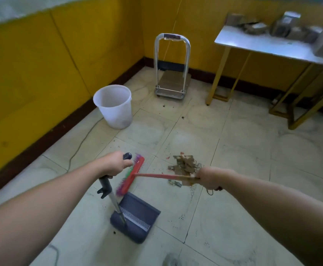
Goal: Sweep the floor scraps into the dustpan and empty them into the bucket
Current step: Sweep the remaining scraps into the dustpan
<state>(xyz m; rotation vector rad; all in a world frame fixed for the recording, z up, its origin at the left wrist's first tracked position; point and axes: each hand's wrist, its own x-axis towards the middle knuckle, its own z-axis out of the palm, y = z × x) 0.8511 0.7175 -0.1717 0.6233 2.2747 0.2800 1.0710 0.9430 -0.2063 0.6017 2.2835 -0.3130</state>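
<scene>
L grip [116, 166] is closed round the top of the pan handle [107, 187]. R grip [210, 178] is closed round the broom stick [162, 176], near its end.

Stick's long axis runs roughly L-R, from your R grip across to the broom head [132, 174], which sits just right of your L grip and just beyond the pan [137, 214]. Head is blurred, so can't tell if it's touching the floor [233, 217].

Key relation: scraps [185, 166] lie in a pile just beyond the stick, close to your R grip and well right of the head. So the head is on the wrong side, i.e. btwn pile and pan. Pan mouth looks to face up-right, roughly at the pile, which is OK.

My read: pile not yet swept, pan looks empty. Next, swing the head out past the far/right side of the pile, then pull back toward the pan. A few loose bits sit near-side of the stick, don't miss them.

Bucket [113, 110] stands upright by the wall, well beyond your L grip; L arm is nearer for the dump.
</scene>
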